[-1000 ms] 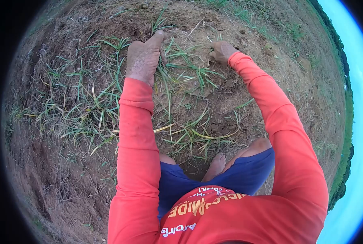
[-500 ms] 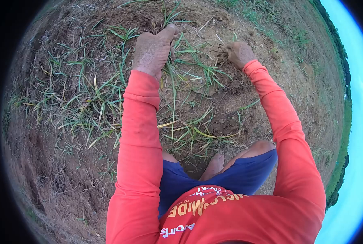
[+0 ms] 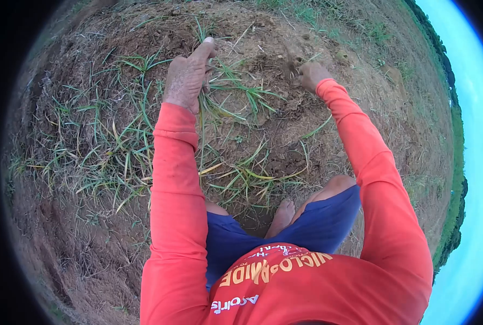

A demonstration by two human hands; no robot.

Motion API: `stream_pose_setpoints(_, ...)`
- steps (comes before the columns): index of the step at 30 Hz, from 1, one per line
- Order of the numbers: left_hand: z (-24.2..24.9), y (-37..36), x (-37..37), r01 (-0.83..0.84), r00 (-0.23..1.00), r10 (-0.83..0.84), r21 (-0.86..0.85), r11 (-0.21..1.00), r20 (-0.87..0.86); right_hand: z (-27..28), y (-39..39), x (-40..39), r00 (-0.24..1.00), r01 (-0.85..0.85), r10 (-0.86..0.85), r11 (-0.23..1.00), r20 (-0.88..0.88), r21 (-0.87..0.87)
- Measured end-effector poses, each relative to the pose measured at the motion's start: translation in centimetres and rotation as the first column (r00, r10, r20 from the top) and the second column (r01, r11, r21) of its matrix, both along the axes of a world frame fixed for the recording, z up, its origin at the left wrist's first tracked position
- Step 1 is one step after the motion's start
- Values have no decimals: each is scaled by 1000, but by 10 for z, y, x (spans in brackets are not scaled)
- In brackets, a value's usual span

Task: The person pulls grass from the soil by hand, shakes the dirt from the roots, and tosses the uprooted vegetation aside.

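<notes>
My left hand [image 3: 188,77] is at the upper left, thumb stretched forward and fingers curled under out of sight. Long green grass blades [image 3: 228,82] come out beside its fingers, so it appears closed round a grass clump. To the right, my right hand [image 3: 313,77] is closed in a fist just above the soil. A thin, dark, blurred shape [image 3: 292,60] shows at its far side, too smeared to name. Dug, loose brown soil [image 3: 284,97] lies between the two hands.
Grass tufts [image 3: 247,174] lie nearer my legs, with more grass [image 3: 103,135] spread on the left. My knees in blue shorts [image 3: 322,214] and a bare foot [image 3: 282,216] are close below. Dry sloping ground [image 3: 409,146] runs right towards trees.
My left hand has shifted slightly left and its thumb is now straighter. The right hand has moved a little left and down, and a blurred shape appears beside it.
</notes>
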State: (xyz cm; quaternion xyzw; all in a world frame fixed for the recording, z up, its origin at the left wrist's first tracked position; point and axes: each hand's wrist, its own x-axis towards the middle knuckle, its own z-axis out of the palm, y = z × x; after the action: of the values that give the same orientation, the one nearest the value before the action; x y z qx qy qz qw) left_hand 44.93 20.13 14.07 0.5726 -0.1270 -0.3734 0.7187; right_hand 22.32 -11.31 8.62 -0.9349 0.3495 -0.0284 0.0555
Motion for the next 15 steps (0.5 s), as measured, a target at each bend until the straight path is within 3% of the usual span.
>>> stream_pose_setpoints(1, -1, 0, -2, 26, 999, -27, 63, 998, 25, -6, 7, -6, 961, -19, -4, 997, -277, -80)
stream_pose_setpoints(3, -10, 3, -1, 7, 997, -20, 178, 984, 72, 10, 11, -8, 973, 129, -185, 934, 142, 334)
stream_pose_setpoints(4, -15, 4, -7, 58, 998, -58, 163, 985, -4, 21, 25, -28, 885, 156, -365, 818, 290, 553)
stream_pose_setpoints(5, -18, 2, -13, 115, 992, -105, 140, 983, -75, 36, 41, -33, 807, 1, -420, 704, 415, 710)
stream_pose_setpoints(8, -28, -15, -26, 218, 944, -201, 39, 975, -263, 54, 73, -36, 615, -188, -548, 596, 567, 780)
stream_pose_setpoints(13, -30, -48, -83, 223, 783, -316, -233, 947, -535, 59, 135, -22, 585, -281, -560, 540, 587, 794)
stream_pose_setpoints(15, -25, -52, -98, 142, 699, -343, -348, 927, -628, 51, 168, -10, 672, -298, -306, 722, 675, 624)
